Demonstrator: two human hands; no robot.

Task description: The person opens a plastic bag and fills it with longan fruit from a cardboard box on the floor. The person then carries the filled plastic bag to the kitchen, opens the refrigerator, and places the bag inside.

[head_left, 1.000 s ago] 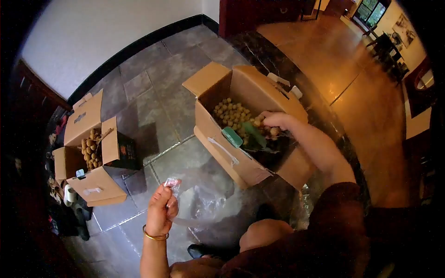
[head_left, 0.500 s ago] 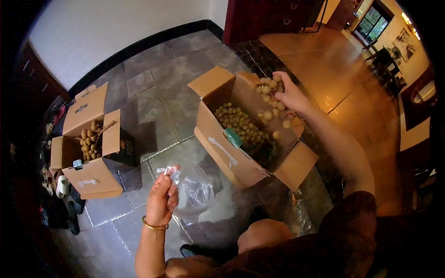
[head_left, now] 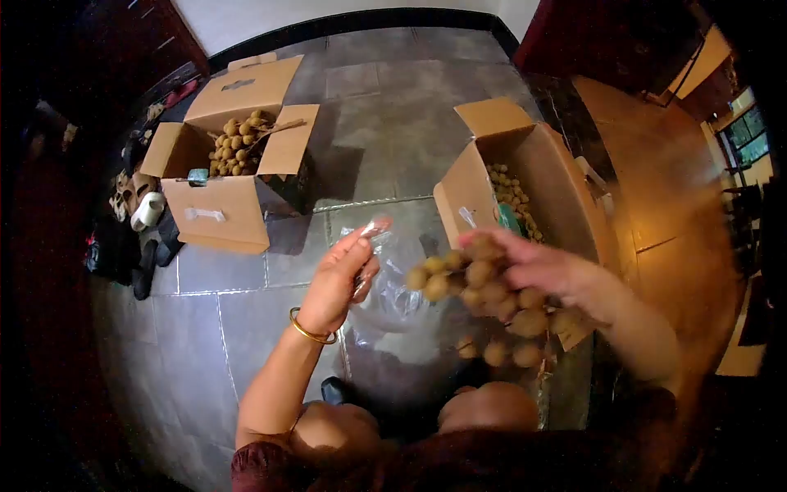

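My left hand (head_left: 334, 279) is closed, pinching the rim of a clear plastic bag (head_left: 395, 291) that hangs open beside it. A bunch of brown longans (head_left: 496, 299) dangles from my right hand (head_left: 545, 262), whose fingers are wrapped round its stems, a little blurred by motion. The bunch is just right of the bag, apart from it or at its edge; I cannot tell which. Behind my right hand stands an open cardboard box (head_left: 470, 193) with more longans (head_left: 510, 193) inside, partly hidden by its wall.
Another open cardboard box (head_left: 215, 215), heaped with longans (head_left: 238, 146), stands on the grey tiles at the left. Several shoes (head_left: 147, 211) lie beyond its left side. My knees (head_left: 492, 407) are below my hands, and a wooden floor (head_left: 648, 197) begins at the right.
My right hand has brought the longan bunch out from over the right box toward the bag. My left hand still grips the bag. The view has turned leftward.
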